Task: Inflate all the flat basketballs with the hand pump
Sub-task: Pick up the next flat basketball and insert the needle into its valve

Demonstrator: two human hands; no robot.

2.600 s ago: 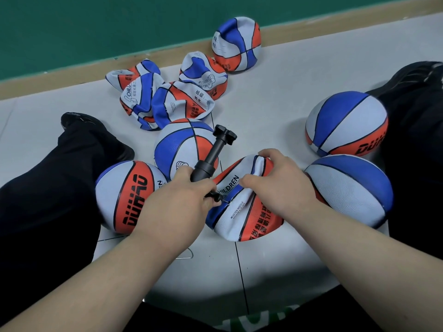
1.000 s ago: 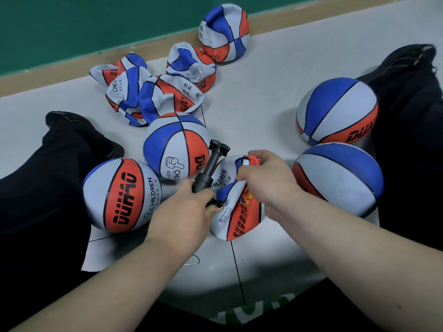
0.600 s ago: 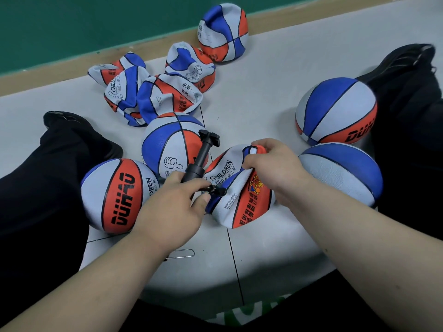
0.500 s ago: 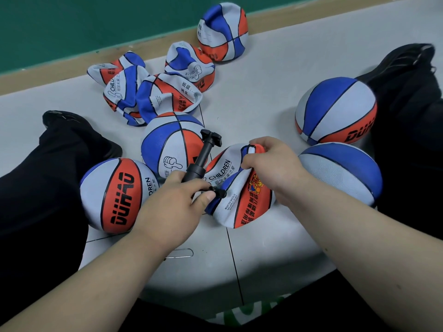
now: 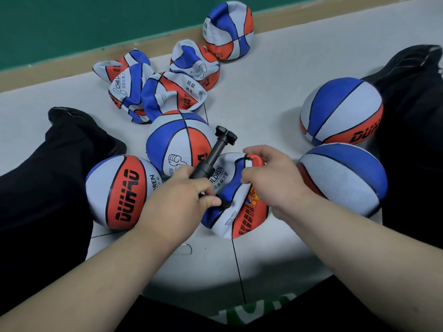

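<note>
Fingers of the left hand (image 5: 177, 202) wrap the lower barrel of the black pump (image 5: 217, 149) and hide it. That grip is closed tight on the pump, and only the upper shaft and T-handle poke out, tilted up and to the right. Where the pump's tip meets the flat ball (image 5: 242, 214) cannot be made out: the thumb covers it, and just a small black piece shows beside the thumb tip. The right hand (image 5: 271, 178) pinches a raised fold at the top of this ball, so its grip is narrow and holds the skin. The ball lies crumpled on the floor (image 5: 259, 97) between black trouser legs (image 5: 48, 178), its printed word partly cut off by the pump. Four round balls (image 5: 177, 140) stand near it, two to its left and two to its right; the right hand and wrist hide part of the nearest right one. More flat balls (image 5: 172, 97) lie further off toward the green wall (image 5: 72, 25), most in an overlapping heap whose edges are hard to separate. A paper clip (image 5: 185, 249) shows partly from behind the left forearm.
</note>
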